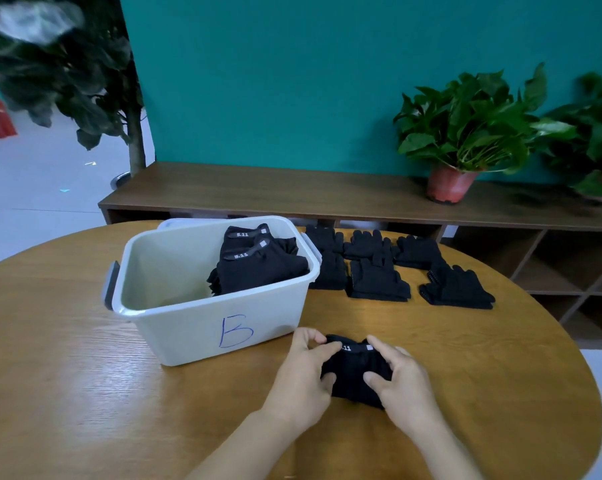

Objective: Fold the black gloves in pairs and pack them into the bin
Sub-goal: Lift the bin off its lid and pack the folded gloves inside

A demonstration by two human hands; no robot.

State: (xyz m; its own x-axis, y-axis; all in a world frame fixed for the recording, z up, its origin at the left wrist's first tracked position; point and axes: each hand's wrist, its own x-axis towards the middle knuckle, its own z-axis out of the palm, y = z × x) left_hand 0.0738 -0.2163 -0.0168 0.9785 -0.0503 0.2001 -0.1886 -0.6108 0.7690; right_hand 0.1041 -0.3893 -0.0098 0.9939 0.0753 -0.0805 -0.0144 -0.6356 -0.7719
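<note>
Left hand (304,372) and right hand (401,382) grip a folded pair of black gloves (353,374) near the surface's (84,393) front edge. The pair's long axis runs left-right, with its "5.11" tab on the far side. Just left, the white bin (202,327) marked "B" holds packed pairs (258,271) tagged "5.11".

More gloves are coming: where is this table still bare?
Bare wood runs left of the bin to the table edge, and right of the right hand, nearer than the glove piles. Crowded: right of the bin, where piles lie close; the left hand and right hand grip a folded pair.
</note>
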